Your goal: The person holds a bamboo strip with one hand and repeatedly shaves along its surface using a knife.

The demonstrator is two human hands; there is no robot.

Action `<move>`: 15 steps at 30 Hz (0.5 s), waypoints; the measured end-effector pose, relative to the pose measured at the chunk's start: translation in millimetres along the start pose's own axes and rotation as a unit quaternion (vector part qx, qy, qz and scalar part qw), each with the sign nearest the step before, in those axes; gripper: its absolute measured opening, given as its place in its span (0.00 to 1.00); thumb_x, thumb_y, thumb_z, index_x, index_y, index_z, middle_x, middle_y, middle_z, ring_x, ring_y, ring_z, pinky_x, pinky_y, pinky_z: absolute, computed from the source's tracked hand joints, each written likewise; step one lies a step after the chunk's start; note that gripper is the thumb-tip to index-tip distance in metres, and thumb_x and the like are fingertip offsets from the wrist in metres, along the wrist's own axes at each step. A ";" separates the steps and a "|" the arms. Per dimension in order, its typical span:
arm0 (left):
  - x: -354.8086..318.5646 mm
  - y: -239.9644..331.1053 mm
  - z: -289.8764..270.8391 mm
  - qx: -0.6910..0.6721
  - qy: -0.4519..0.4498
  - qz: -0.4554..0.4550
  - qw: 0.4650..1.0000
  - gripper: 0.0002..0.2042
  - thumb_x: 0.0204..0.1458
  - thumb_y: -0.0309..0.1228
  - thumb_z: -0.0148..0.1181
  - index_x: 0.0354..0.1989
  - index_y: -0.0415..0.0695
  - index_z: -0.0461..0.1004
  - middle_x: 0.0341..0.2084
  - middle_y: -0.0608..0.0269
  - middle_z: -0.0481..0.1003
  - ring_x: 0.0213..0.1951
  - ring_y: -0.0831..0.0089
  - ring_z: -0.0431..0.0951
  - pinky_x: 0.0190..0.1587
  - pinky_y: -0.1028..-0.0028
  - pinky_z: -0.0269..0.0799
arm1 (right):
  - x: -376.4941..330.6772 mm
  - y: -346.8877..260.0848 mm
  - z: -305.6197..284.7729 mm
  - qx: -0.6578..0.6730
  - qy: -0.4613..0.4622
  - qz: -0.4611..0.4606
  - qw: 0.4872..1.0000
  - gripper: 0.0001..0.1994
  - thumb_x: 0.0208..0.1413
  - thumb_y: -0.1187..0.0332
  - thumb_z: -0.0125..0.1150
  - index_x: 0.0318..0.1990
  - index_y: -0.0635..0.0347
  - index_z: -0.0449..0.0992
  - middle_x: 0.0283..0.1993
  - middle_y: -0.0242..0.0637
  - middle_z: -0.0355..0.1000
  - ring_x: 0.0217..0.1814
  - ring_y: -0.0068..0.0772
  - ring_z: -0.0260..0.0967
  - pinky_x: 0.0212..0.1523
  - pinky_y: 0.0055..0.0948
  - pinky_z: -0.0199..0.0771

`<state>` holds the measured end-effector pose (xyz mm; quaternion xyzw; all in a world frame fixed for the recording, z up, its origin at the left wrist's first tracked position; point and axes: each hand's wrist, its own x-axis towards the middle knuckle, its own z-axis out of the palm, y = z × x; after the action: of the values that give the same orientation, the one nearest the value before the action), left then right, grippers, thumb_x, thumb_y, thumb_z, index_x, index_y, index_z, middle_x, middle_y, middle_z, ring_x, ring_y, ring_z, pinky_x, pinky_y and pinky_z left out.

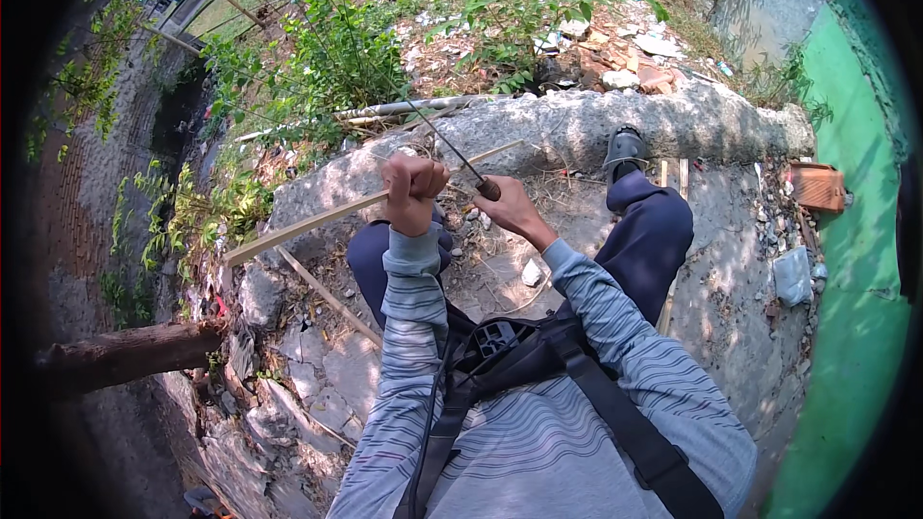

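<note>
My left hand (411, 194) is closed in a fist around a long pale bamboo strip (308, 229). The strip slants from low on the left, where its end is thick and square, to a thin tip up past my hand. In my right hand (515, 209) is a long thin-bladed knife (444, 142), gripped by its round brown wooden handle. Its dark blade points up and to the left, seen nearly edge-on, and crosses the strip just right of my left fist. I cannot tell whether the blade touches the strip.
My bent legs (646, 231) flank the work. More strips (332, 296) lie on the rough concrete, left and right. A low concrete ledge (577, 130) runs ahead, with weeds and litter beyond. At right are a green wall (846, 231) and a brown plastic container (817, 186); a log (130, 356) lies left.
</note>
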<state>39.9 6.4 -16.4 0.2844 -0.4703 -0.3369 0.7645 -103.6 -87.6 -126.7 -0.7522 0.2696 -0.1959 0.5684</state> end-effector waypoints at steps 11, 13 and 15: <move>-0.1 4.6 2.2 0.023 -0.018 -0.012 1.000 0.34 0.68 0.58 0.41 0.13 0.48 0.43 0.10 0.74 0.42 0.14 0.79 0.39 0.20 0.70 0.34 | -2.4 -12.0 -2.0 0.013 -0.023 -0.018 0.999 0.15 0.52 0.61 0.64 0.28 0.67 0.72 0.20 0.38 0.64 0.24 0.28 0.58 0.29 0.37 0.64; 1.7 2.8 4.9 0.022 -0.024 -0.003 0.999 0.35 0.68 0.58 0.41 0.13 0.48 0.43 0.10 0.74 0.42 0.14 0.79 0.39 0.20 0.70 0.34 | -0.7 -4.8 -0.2 0.029 -0.020 0.020 0.999 0.15 0.52 0.61 0.64 0.28 0.66 0.72 0.20 0.37 0.65 0.24 0.28 0.59 0.29 0.37 0.63; 1.2 2.0 4.1 0.028 -0.022 -0.016 0.999 0.35 0.67 0.59 0.41 0.13 0.48 0.43 0.10 0.74 0.42 0.14 0.79 0.39 0.20 0.70 0.34 | 1.1 -1.3 1.8 0.027 -0.014 0.016 0.999 0.15 0.52 0.61 0.64 0.28 0.66 0.72 0.20 0.38 0.66 0.24 0.29 0.59 0.29 0.37 0.64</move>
<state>37.1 6.3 -12.6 0.3051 -0.4919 -0.3420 0.7403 -101.4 -86.6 -125.9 -0.7346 0.2687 -0.1836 0.5953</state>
